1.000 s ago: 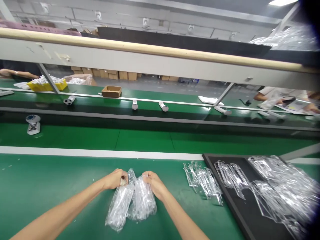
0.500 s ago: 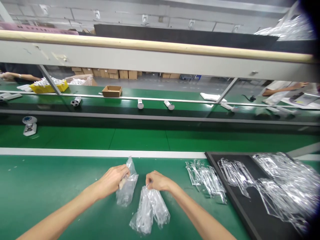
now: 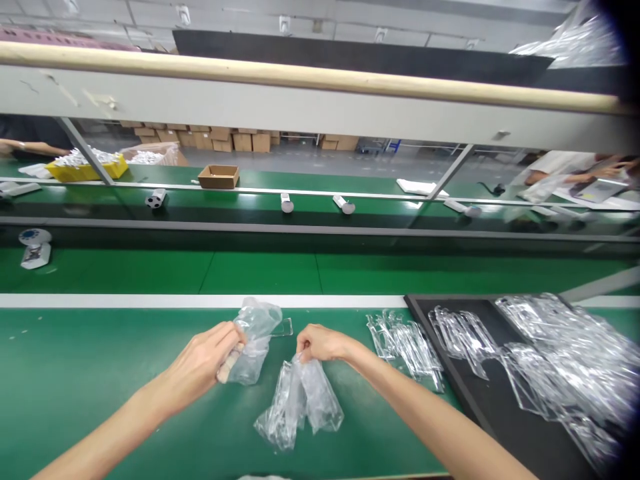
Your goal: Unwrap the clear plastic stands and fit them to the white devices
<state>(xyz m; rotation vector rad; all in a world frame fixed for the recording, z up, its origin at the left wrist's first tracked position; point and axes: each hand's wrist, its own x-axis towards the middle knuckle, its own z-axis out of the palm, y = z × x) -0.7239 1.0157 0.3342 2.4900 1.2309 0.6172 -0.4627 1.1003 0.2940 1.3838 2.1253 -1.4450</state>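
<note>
My left hand [image 3: 215, 350] is closed on a crumpled clear plastic bag [image 3: 255, 333], above the green work surface [image 3: 125, 360]. A clear piece with a rectangular end [image 3: 285, 327] shows at the bag's right side. To the right, my right hand [image 3: 320, 343] pinches the top of some clear plastic bags [image 3: 315, 400], which hang down and fan out on the surface. Right of that hand lies a pile of clear bent plastic pieces [image 3: 410, 347].
A black tray [image 3: 520, 433] at the right bears more clear pieces. Beyond the white strip [image 3: 150, 302], a green belt carries a white device [image 3: 36, 248]. A small cardboard box [image 3: 219, 177] stands farther back. People's arms show at both far sides.
The bag in my left hand has risen and spread to the right, and a clear piece now shows beside it. My right hand has moved up slightly. The camera view has shifted.
</note>
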